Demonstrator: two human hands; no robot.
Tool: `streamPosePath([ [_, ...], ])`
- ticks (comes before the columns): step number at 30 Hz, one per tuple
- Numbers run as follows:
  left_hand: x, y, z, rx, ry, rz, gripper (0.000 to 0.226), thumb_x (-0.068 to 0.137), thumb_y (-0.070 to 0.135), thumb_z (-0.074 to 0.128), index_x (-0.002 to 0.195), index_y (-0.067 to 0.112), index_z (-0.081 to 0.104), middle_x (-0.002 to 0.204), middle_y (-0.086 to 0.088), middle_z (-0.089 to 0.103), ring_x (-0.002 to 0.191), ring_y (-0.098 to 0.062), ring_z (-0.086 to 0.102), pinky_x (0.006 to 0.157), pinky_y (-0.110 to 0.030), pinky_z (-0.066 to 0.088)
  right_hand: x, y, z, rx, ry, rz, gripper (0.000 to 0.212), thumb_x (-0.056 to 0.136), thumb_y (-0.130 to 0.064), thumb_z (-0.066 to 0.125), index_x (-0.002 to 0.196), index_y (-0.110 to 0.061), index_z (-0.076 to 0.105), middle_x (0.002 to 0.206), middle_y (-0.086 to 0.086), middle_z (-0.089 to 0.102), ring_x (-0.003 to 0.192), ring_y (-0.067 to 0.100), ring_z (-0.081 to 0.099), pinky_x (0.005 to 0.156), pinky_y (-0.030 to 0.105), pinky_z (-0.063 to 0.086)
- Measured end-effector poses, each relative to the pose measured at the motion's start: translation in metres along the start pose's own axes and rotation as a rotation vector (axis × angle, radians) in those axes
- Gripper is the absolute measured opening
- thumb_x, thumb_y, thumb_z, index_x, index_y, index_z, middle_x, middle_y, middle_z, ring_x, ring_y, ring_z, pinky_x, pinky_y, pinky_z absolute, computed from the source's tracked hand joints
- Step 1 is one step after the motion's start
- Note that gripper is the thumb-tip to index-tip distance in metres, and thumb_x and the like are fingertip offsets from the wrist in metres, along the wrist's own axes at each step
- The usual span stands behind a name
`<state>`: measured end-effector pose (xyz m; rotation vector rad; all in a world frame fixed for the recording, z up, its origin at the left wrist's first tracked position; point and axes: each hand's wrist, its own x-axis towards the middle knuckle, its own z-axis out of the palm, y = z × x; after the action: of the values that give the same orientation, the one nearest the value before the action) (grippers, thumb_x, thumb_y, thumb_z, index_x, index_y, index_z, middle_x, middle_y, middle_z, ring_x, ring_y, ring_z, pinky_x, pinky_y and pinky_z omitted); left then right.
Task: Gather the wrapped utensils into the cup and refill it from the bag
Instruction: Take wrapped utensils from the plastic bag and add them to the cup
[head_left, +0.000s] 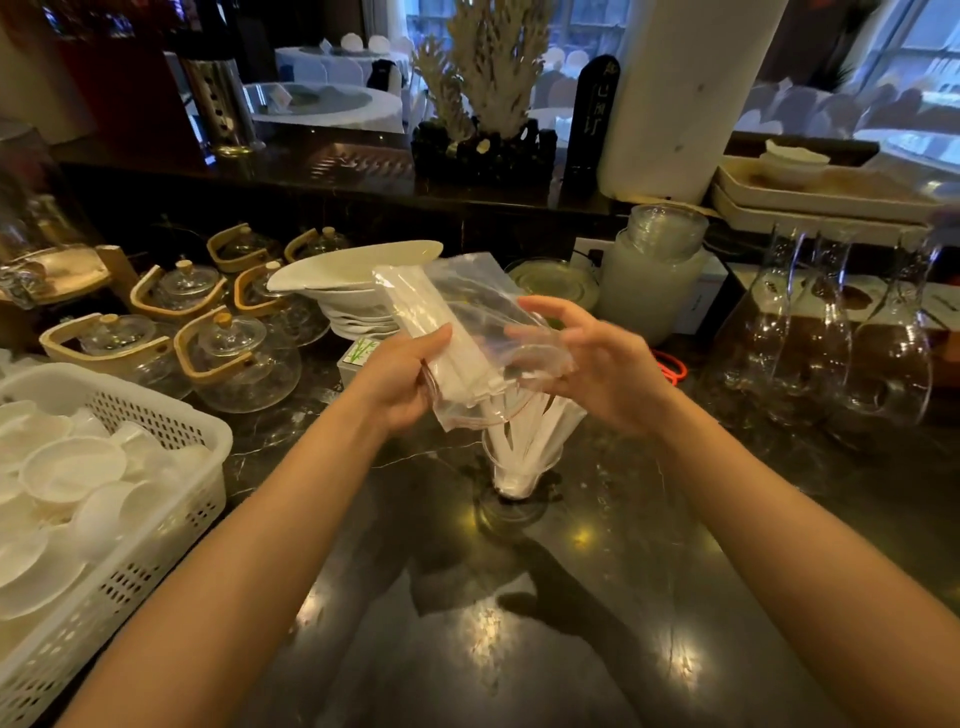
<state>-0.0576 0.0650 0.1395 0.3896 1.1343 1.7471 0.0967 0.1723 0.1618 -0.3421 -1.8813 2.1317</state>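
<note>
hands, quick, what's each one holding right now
Left hand: grips the clear bag of wrapped utensils.
Right hand: at the bag's open mouth, blurred; a pinch on the plastic cannot be told.
</note>
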Motion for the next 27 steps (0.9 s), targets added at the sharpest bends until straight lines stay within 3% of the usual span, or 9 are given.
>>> streamPosePath([
  [1, 0.003, 0.003, 0.003, 0.044, -0.011, 0.004, 0.034, 0.09, 0.007, 0.043, 0.124, 0.002, 0.04, 0.101, -0.013, 0.063, 0.078, -0.018, 0.069, 0.064, -0.032, 0.058, 0.002, -0.001, -0.006, 0.027, 0.045, 0.02, 0.033, 0.075, -0.03, 0.055, 0.107, -0.028, 0.051, 0.121, 0.005, 0.052, 0.096, 0.017, 0.062, 0.08, 0.033, 0.053],
  [3, 0.012, 0.005, 0.01, 0.145, -0.043, 0.006, 0.036, 0.091, 0.006, 0.041, 0.126, 0.004, 0.038, 0.102, -0.01, 0.063, 0.082, -0.018, 0.067, 0.066, -0.033, 0.056, 0.01, -0.001, -0.016, 0.006, 0.162, 0.06, 0.031, 0.083, -0.031, 0.054, 0.111, -0.022, 0.044, 0.113, 0.004, 0.054, 0.09, 0.015, 0.064, 0.066, 0.028, 0.058],
  [8, 0.034, -0.002, 0.03, 0.418, -0.108, 0.152, 0.043, 0.091, 0.005, 0.04, 0.133, 0.012, 0.031, 0.114, -0.006, 0.054, 0.097, -0.018, 0.057, 0.066, -0.025, 0.054, 0.033, 0.003, -0.032, -0.247, 0.239, 0.14, 0.071, 0.078, -0.024, 0.067, 0.134, -0.023, 0.023, 0.107, 0.0, 0.057, 0.086, 0.016, 0.066, 0.057, 0.022, 0.056],
  [10, 0.044, -0.007, 0.032, 0.462, -0.119, 0.163, 0.048, 0.09, 0.006, 0.042, 0.135, 0.013, 0.028, 0.126, -0.011, 0.05, 0.108, -0.024, 0.055, 0.076, -0.032, 0.053, 0.039, 0.007, -0.036, -0.307, 0.254, 0.123, 0.075, 0.077, -0.022, 0.068, 0.136, -0.025, 0.021, 0.107, 0.001, 0.058, 0.081, 0.013, 0.068, 0.057, 0.02, 0.056],
  [15, 0.062, -0.019, 0.034, 0.511, -0.094, 0.182, 0.053, 0.087, 0.011, 0.049, 0.135, 0.021, 0.028, 0.131, -0.015, 0.048, 0.112, -0.031, 0.054, 0.093, -0.053, 0.047, 0.046, 0.019, -0.047, -0.398, 0.314, 0.01, 0.07, 0.076, -0.015, 0.069, 0.132, -0.022, 0.028, 0.095, -0.004, 0.06, 0.072, 0.006, 0.067, 0.053, 0.013, 0.052],
  [20, 0.074, -0.036, 0.036, 0.569, -0.151, 0.248, 0.047, 0.085, 0.016, 0.052, 0.127, 0.026, 0.032, 0.125, -0.012, 0.052, 0.109, -0.023, 0.056, 0.087, -0.04, 0.052, 0.048, 0.036, -0.054, -0.448, 0.35, -0.054, 0.062, 0.079, -0.005, 0.064, 0.131, -0.016, 0.032, 0.097, -0.006, 0.059, 0.084, 0.009, 0.063, 0.061, 0.016, 0.055],
  [24, 0.082, -0.045, 0.031, 0.611, -0.175, 0.254, 0.041, 0.086, 0.018, 0.051, 0.122, 0.03, 0.035, 0.125, -0.009, 0.052, 0.112, -0.022, 0.055, 0.092, -0.041, 0.049, 0.05, 0.047, -0.053, -0.458, 0.386, -0.08, 0.048, 0.079, -0.002, 0.063, 0.119, -0.014, 0.041, 0.102, 0.001, 0.06, 0.088, 0.013, 0.062, 0.057, 0.013, 0.054],
  [27, 0.085, -0.045, 0.027, 0.617, -0.169, 0.252, 0.044, 0.086, 0.018, 0.051, 0.126, 0.027, 0.034, 0.124, -0.007, 0.052, 0.112, -0.021, 0.055, 0.095, -0.045, 0.048, 0.053, 0.048, -0.051, -0.48, 0.397, -0.098, 0.044, 0.079, -0.003, 0.064, 0.115, -0.016, 0.043, 0.099, -0.004, 0.059, 0.087, 0.008, 0.061, 0.057, 0.01, 0.053],
])
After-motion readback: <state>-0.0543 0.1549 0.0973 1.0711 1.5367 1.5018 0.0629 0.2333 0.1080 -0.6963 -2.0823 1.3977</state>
